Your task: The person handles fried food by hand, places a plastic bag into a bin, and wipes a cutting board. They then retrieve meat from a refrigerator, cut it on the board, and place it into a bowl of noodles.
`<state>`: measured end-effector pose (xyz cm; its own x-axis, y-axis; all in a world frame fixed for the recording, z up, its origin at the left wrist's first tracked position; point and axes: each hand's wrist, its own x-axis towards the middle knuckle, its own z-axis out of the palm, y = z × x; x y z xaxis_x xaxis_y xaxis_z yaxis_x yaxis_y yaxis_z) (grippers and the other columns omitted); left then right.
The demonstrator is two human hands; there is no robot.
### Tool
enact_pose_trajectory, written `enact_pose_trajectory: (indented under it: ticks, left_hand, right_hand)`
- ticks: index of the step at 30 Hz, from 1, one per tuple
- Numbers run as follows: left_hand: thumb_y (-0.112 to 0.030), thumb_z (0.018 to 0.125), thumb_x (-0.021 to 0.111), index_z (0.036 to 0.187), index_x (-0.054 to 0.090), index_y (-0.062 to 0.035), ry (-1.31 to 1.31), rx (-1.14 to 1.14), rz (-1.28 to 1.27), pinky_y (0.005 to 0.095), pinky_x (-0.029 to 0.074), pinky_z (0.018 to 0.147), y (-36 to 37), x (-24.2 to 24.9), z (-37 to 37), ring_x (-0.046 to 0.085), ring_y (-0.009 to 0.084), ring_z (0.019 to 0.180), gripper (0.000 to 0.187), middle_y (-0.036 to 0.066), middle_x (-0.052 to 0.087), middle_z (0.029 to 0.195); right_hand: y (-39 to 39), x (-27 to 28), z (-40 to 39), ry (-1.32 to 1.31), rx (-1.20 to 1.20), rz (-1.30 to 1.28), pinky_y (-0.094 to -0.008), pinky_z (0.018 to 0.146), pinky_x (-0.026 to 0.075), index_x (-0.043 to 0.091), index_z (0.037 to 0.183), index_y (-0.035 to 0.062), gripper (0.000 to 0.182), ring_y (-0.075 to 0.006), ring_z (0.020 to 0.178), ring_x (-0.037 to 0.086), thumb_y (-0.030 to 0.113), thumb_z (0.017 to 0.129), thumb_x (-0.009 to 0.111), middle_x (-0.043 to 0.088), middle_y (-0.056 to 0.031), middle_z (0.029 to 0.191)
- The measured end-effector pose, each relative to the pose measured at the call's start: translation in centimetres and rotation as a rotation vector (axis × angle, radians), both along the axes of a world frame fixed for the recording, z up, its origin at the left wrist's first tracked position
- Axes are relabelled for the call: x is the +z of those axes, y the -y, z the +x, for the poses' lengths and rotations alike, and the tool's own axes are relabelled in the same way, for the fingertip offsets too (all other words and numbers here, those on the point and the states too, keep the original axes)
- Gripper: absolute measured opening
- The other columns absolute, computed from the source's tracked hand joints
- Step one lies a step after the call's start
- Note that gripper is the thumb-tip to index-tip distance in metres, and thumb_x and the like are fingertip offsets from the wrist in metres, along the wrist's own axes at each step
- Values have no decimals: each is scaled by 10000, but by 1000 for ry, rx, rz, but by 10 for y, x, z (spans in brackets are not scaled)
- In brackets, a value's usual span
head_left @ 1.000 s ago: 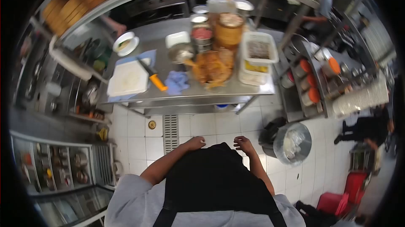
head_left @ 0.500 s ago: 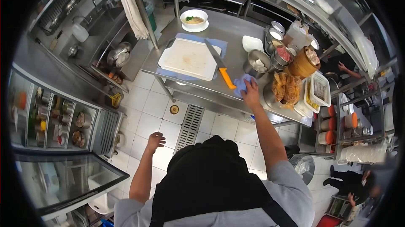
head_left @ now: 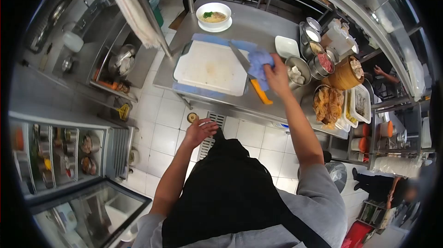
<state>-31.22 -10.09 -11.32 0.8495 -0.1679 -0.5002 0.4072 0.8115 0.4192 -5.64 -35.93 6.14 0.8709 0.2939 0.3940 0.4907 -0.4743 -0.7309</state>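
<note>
My right hand grips a crumpled blue cloth over the steel table, partly covering the blade of a knife. The knife's orange handle points toward me, and its blade reaches the right edge of the white cutting board. More blue cloth shows beneath the board. Away from the table, my left hand hangs above the floor in front of the apron, fingers apart and nothing in it. A white bowl of food with green garnish stands on a plate behind the board.
To the right are a white square dish, a metal pot with white pieces, a bamboo steamer, a bag of brown food and a white basket. A fridge door stands open at lower left. Another person is at far right.
My right hand has lifted the blue cloth from the table's front edge and carried it back toward the knife blade. My left hand has moved up and right, its fingers opening.
</note>
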Motion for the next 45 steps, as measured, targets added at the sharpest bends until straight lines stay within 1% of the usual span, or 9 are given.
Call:
enact_pose_trajectory:
  ticks: [10,22,26,31,36,39,41,43,45]
  left_hand:
    - [-479,1054,215,1230,499,36,-95,-44,-183,547,415,1060,-8,-19,67,512,430,1250,615,283,535,1313]
    - [-366,1031,320,1141,542,23,1,-25,-444,548,434,1057,-25,-20,86,583,413,1166,461,222,613,1215]
    - [-301,997,373,1125,580,10,-51,-195,-262,426,542,867,-62,-21,80,668,300,969,395,167,673,1059]
    - [-291,990,418,1095,621,4,-45,-250,-23,349,541,747,-116,-51,63,672,247,866,374,145,681,1002]
    - [-273,932,587,1006,648,-38,-7,-465,602,323,534,618,-208,-135,-3,650,186,740,253,92,676,888]
    - [-296,926,559,765,654,-55,26,-990,1417,395,556,597,-288,-210,-80,668,230,620,305,125,677,732]
    - [-312,922,541,604,658,-66,-335,-1321,1478,442,572,582,-321,-215,-128,681,259,540,418,148,678,628]
    - [-247,918,554,621,632,-39,-501,-1157,1412,442,554,507,-339,-255,-179,677,275,540,371,151,682,659]
    - [-181,892,589,630,599,-47,1252,-1819,1621,400,520,449,-364,-221,-175,636,294,509,294,143,640,640]
  right_hand:
    - [-152,-93,74,241,264,-679,-486,1039,400,561,1313,175,577,-414,1206,461,262,765,717,530,-192,1292]
    - [-149,-80,-71,-222,371,-468,-448,858,518,598,1247,115,538,-370,1007,608,169,730,736,622,-192,1062]
    - [-146,-77,-43,-415,67,-74,-439,791,538,606,1235,60,532,-368,864,652,188,734,731,656,-194,1008]
    - [-167,-138,-32,13,-388,-622,-455,812,512,609,1203,41,473,-353,943,616,161,756,706,634,-201,1045]
    - [-245,-80,-128,-678,840,-255,-412,982,463,563,1293,51,535,-354,1141,580,236,800,663,607,-197,1249]
    - [-252,-69,-154,-605,818,-282,-399,959,474,557,1294,50,534,-354,1113,594,243,806,659,614,-197,1232]
    - [-232,-70,-162,-484,547,-192,-390,929,488,567,1278,43,527,-360,1078,611,228,797,676,639,-194,1178]
    - [-185,-66,-162,-602,392,-189,-379,913,496,571,1268,40,524,-325,1066,624,224,792,694,637,-194,1188]
    - [-132,-56,-173,-735,198,-178,-364,871,509,587,1229,40,478,-264,1015,639,213,796,692,669,-184,1115]
